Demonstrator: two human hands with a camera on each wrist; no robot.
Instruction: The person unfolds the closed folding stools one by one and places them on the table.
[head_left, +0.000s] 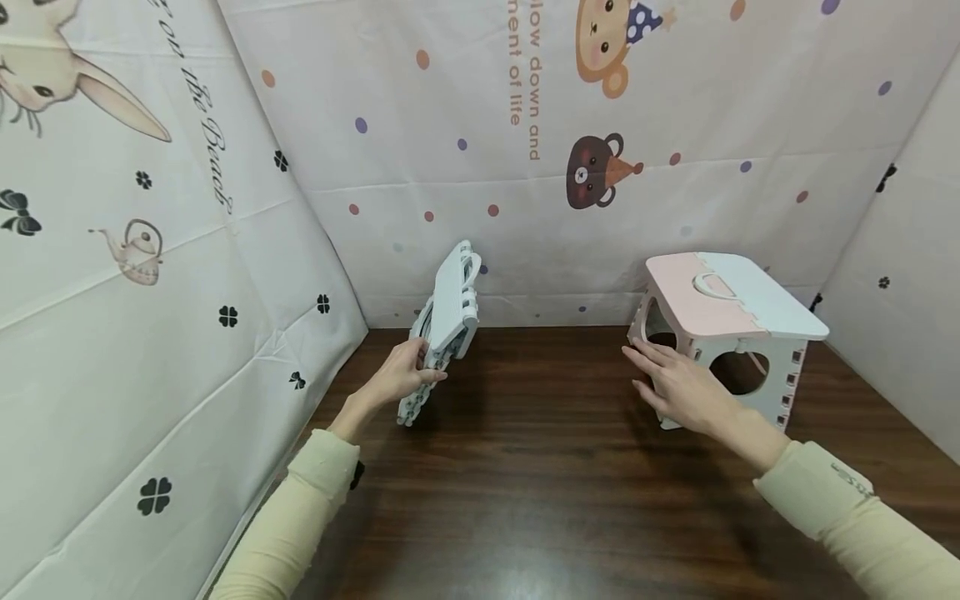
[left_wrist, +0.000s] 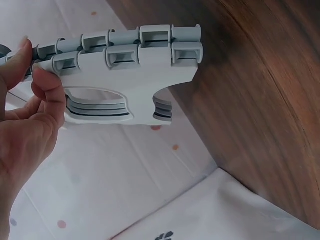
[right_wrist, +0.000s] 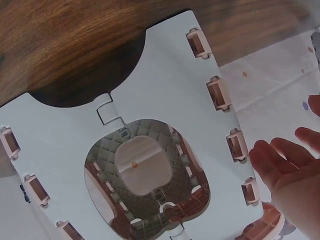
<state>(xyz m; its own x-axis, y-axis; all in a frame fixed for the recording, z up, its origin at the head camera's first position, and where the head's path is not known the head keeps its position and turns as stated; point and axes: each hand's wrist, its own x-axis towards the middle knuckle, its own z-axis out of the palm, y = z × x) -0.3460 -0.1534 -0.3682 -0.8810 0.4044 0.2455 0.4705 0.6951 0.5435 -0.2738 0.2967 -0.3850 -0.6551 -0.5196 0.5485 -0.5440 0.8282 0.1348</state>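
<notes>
My left hand (head_left: 405,372) grips the lower edge of a folded pale blue plastic step stool (head_left: 452,304), which is held tilted upright, its carry handle on the right side. In the left wrist view, thumb and fingers pinch the hinged edge of the folded stool (left_wrist: 142,75), with its stacked panels lying flat together. My right hand (head_left: 678,383), fingers mostly extended, is beside an unfolded step stool (head_left: 776,287) with a pink and pale blue top. In the right wrist view the fingertips are right at the hinged side of the unfolded stool's white panel (right_wrist: 170,65).
The dark wooden tabletop (head_left: 510,467) spreads between the two stools. White printed cloth (head_left: 420,150) with animals and dots hangs behind it, and more cloth (head_left: 187,375) walls off the left and right sides.
</notes>
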